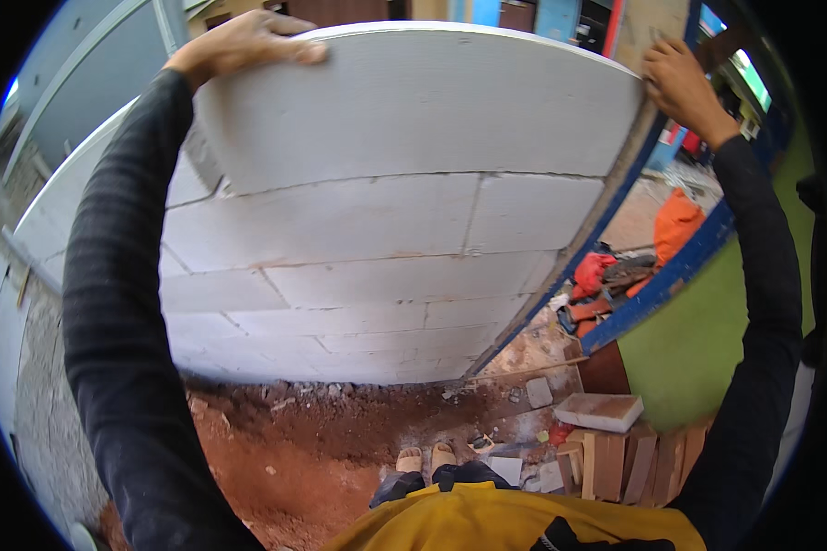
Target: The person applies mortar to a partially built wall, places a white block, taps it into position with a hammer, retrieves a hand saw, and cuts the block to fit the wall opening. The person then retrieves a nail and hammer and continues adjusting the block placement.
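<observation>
Holding a large white block (pixel 413 101) at the top of the wall (pixel 340 275), both hands raised.

Block: pale white, long and rectangular, faintly rough and chalky on its face, edges clean; its top edge bows with the lens. It sits on the wall's highest course, spanning almost the full width of the wall.

Left hand (pixel 243 41): at the block's upper left corner, fingers curled over the top edge, thumb side to the front; grip closed on the block.

Right hand (pixel 680 83): at the block's upper right corner, fingers pressed to the end face; grip closed on the block, though the fingertips behind the corner cannot be made out.

Wall: several courses of the same white blocks below the held one, laid staggered, thin grey joints between them.

Below the wall: red earth (pixel 276 450) with small rubble at the foot. The person's two feet (pixel 425 457) stand on it, just short of the wall.

Right of the wall: a blue frame (pixel 671 266) running slantwise; beyond it, orange and red cloth (pixel 675 225) and tools, too small to tell apart. Lower right of the wall, a loose white block (pixel 599 410) lies on stacked red bricks (pixel 625 459).

Hidden or cut off: the block's back face and underside; both forearms under black sleeves; the wall's left end is crossed by the left sleeve; the yellow garment at the lower edge is cropped.
</observation>
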Tool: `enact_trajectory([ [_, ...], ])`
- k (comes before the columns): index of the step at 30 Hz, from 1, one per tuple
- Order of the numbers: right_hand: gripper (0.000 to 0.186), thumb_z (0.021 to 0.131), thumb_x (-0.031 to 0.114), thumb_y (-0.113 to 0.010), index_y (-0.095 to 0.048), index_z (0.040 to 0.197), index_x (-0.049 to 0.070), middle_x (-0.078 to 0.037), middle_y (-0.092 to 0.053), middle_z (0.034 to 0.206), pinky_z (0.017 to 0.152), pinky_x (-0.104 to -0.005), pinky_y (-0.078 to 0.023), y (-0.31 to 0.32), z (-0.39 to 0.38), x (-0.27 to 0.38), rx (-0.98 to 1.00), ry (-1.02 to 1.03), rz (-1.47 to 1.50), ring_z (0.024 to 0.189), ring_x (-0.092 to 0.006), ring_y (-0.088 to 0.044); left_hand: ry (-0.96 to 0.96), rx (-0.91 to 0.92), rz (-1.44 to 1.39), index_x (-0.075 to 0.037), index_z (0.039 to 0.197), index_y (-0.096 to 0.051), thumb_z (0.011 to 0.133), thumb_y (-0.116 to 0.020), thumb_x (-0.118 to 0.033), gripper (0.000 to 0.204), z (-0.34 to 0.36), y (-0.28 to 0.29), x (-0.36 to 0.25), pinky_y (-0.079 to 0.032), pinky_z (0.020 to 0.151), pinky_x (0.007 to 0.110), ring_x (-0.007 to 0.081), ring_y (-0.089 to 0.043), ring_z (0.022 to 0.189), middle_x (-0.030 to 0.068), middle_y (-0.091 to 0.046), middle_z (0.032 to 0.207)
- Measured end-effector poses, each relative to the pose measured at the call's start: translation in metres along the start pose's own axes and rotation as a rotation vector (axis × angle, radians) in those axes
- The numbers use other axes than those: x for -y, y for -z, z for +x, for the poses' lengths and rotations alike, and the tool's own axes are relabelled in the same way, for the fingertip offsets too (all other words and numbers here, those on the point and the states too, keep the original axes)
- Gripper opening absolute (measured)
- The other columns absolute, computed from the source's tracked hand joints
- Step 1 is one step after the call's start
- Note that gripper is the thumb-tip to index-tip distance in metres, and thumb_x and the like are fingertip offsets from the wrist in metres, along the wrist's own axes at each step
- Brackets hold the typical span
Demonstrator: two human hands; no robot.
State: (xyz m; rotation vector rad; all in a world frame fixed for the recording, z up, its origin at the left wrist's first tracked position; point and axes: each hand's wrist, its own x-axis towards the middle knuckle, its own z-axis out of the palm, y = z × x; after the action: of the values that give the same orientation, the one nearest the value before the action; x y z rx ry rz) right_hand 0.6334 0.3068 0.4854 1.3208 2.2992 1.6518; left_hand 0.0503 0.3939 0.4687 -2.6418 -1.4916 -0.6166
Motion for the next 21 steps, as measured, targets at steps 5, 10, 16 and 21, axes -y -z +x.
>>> enact_trajectory([
  [5, 0.074, 0.078, 0.037, -0.082, -0.061, 0.145, 0.013, -0.017, -0.067, 0.134, 0.116, -0.0488, -0.044, 0.012, 0.034, 0.022, 0.099, -0.242, 0.472, 0.132, -0.0353, -0.06, 0.007, -0.068, -0.039, -0.007, 0.137, -0.071, 0.077, -0.082, -0.069, 0.088, -0.01, 0.007, -0.015, -0.051, 0.111, 0.05, 0.0394, -0.066, 0.126, 0.022, -0.071, 0.13],
  [10, 0.107, 0.067, 0.058, -0.091, -0.052, 0.159, 0.019, -0.02, -0.059, 0.154, 0.119, -0.0472, -0.045, -0.013, 0.063, 0.032, 0.39, -0.261, 0.762, 0.141, -0.0375, -0.057, -0.157, -0.763, 0.046, -0.004, 0.124, -0.076, 0.096, -0.078, -0.043, 0.049, -0.085, 0.0, -0.029, -0.053, 0.108, 0.043, 0.0298, -0.068, 0.121, 0.0178, -0.075, 0.124],
  [16, 0.098, 0.069, 0.047, -0.095, -0.058, 0.153, 0.011, -0.02, -0.071, 0.137, 0.111, -0.0438, -0.049, -0.006, 0.067, 0.016, 0.592, -0.298, 0.867, 0.127, -0.0359, -0.066, 0.301, -0.856, -0.331, -0.001, 0.153, -0.05, 0.107, -0.064, -0.02, 0.052, -0.173, -0.169, -0.003, -0.05, 0.112, 0.044, 0.0328, -0.061, 0.134, 0.0224, -0.059, 0.146],
  [21, 0.089, 0.072, 0.05, -0.094, -0.064, 0.147, 0.012, -0.013, -0.073, 0.134, 0.105, -0.0413, -0.05, 0.017, 0.072, 0.018, 0.638, -0.242, 0.992, 0.124, -0.0289, -0.066, 0.327, -0.83, -0.469, -0.001, 0.162, -0.04, 0.107, -0.064, -0.019, 0.063, -0.173, -0.203, 0.019, -0.046, 0.117, 0.044, 0.0346, -0.057, 0.141, 0.0259, -0.051, 0.158],
])
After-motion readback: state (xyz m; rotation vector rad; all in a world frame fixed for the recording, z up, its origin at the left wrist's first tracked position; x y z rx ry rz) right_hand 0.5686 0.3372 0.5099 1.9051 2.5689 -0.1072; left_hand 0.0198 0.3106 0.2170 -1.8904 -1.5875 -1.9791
